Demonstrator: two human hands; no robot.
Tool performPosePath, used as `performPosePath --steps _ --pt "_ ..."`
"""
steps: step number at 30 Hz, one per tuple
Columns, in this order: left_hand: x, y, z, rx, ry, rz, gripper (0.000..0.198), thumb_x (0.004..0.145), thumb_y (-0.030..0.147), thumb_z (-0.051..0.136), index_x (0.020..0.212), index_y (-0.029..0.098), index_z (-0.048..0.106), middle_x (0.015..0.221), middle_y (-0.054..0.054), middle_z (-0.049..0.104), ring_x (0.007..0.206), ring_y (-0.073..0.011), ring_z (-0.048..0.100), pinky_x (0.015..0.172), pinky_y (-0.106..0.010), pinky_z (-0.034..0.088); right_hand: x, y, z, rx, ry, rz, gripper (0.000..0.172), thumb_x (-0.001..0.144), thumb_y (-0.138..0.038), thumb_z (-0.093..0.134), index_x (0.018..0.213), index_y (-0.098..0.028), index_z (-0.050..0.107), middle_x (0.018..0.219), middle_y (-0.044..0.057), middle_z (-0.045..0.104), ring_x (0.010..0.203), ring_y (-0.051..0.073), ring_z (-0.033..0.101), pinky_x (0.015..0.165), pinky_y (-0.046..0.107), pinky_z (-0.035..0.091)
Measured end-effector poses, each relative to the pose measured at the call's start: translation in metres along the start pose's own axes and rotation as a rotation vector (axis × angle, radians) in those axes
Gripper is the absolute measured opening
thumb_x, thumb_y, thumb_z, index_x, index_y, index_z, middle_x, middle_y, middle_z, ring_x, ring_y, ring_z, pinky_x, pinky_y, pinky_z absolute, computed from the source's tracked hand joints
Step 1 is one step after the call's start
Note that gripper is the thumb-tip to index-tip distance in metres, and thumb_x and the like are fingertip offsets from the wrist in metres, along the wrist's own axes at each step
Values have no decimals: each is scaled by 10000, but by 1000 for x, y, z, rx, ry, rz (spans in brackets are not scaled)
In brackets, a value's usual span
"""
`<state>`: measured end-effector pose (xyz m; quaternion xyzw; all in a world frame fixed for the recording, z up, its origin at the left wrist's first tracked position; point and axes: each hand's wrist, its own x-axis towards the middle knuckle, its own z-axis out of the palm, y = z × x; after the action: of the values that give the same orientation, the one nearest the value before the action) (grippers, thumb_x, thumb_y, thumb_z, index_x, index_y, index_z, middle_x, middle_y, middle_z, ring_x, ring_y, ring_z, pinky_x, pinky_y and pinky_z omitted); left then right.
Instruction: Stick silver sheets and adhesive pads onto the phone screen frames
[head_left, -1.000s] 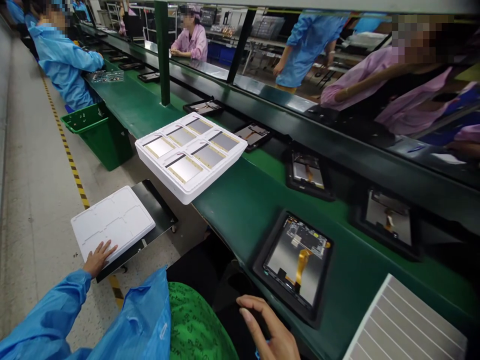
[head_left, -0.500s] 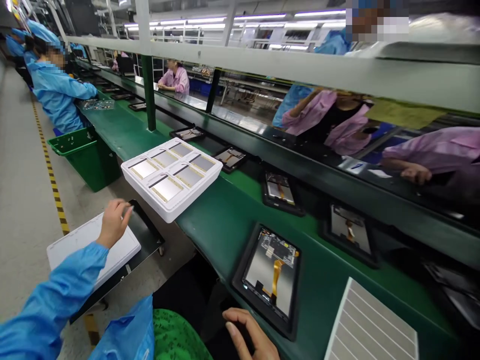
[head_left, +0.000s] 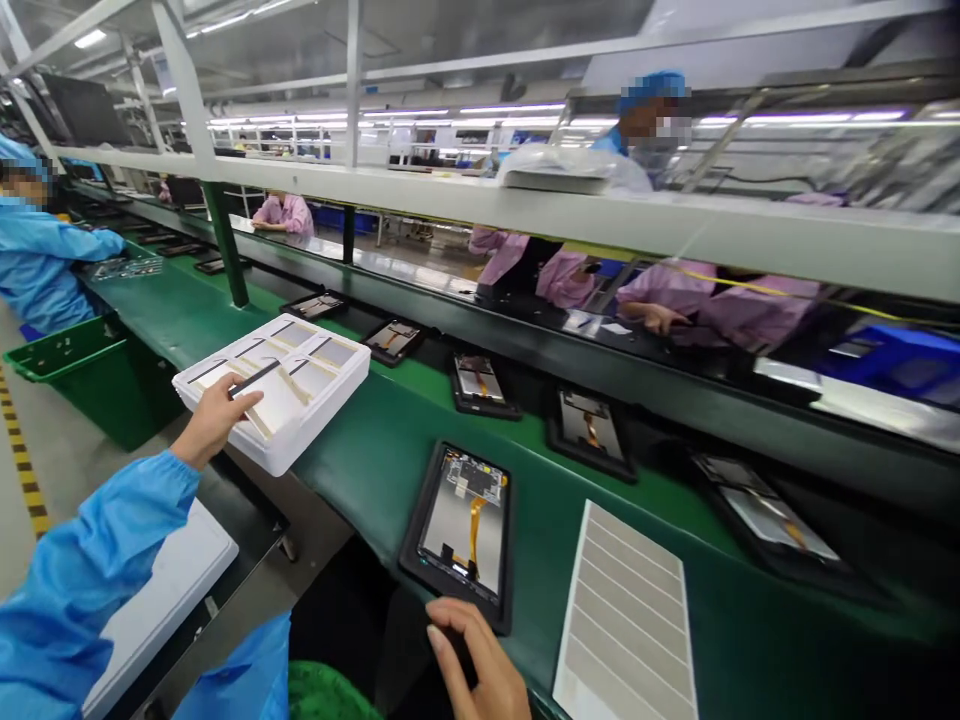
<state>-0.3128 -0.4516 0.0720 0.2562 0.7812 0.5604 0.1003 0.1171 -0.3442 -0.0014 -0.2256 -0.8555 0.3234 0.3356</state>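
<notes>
Green assembly bench | white foam tray of silver panels, at bench's near edge | left hand: fingers across tray corner, firmness unclear | right hand: half-curled, empty, beside black-framed tablet | risk: 1-hand hold tips tray, panels slide

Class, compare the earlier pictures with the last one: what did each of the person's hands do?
The left hand has left the white foam lid on the cart and moved onto the white foam tray, fingers among its panels. The right hand stayed low beside the framed tablet; the lid stayed on the cart.
</notes>
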Motion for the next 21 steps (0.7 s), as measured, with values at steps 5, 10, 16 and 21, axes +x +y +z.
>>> performPosePath --steps 5,10,16,21 --pt "-92 32 77 -451 -292 -239 530 614 424 796 1047 200 587 835 -24 694 691 -203 673 616 -313 527 21 -26 2 -218 195 -218 246 982 -198 519 1212 -232 601 1146 110 677 1071 238 670 919 375 585" --pt "-161 34 152 -541 -562 -411 413 654 374 769 998 238 585 831 -20 721 739 -216 707 624 -303 536 16 -25 -6 -509 69 -263 247 985 -102 448 1152 -167 618 981 114 677 877 220 657 739 347 590" --pt "-191 41 197 -655 -737 -619 368 758 436 733 1024 189 672 1009 -118 759 894 -276 733 759 -366 577 -18 -15 -27 -757 -10 -224 281 958 -18 399 1115 -121 608 919 120 655 849 222 622 721 331 542" --pt "-211 57 208 -706 -1008 -543 487 764 389 783 1156 119 674 1082 -149 749 1021 -309 703 871 -396 557 -34 0 -39 -854 -112 -187 221 934 -57 454 794 -185 567 733 53 581 682 196 555 608 320 464"
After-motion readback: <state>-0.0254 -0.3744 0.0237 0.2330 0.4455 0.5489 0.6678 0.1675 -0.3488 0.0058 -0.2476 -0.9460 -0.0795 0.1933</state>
